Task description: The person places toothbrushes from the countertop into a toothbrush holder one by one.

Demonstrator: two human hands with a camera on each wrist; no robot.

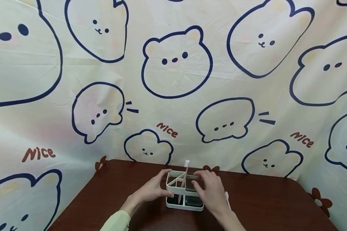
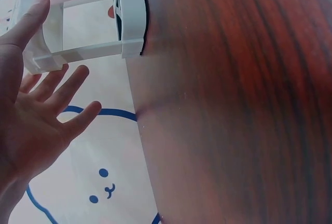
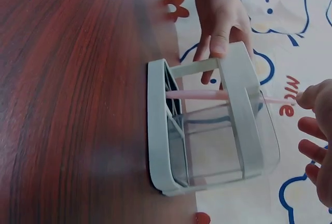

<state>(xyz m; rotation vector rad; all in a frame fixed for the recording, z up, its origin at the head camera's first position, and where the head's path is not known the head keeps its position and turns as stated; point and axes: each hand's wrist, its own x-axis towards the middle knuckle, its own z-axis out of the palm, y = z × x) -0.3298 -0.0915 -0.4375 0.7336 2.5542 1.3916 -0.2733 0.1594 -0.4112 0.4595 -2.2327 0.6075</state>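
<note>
A white two-tier toothbrush holder (image 1: 188, 192) stands upright on the brown table. A pink toothbrush (image 1: 184, 176) leans in it, its white bristles up. My left hand (image 1: 150, 190) grips the holder's left side, thumb on the upper tier and fingers behind, as the left wrist view shows. Above the right compartment, my right hand (image 1: 213, 192) spreads its thumb and bent fingers over a clear cup (image 3: 270, 136) set in the holder. In the right wrist view those fingers stay apart from the cup, and nothing shows between them.
A slim white object (image 1: 227, 198) lies on the table (image 1: 263, 205) just right of my right hand, partly hidden by it. Behind the table hangs a cream curtain (image 1: 176, 112) printed with bear faces, close to its back edge.
</note>
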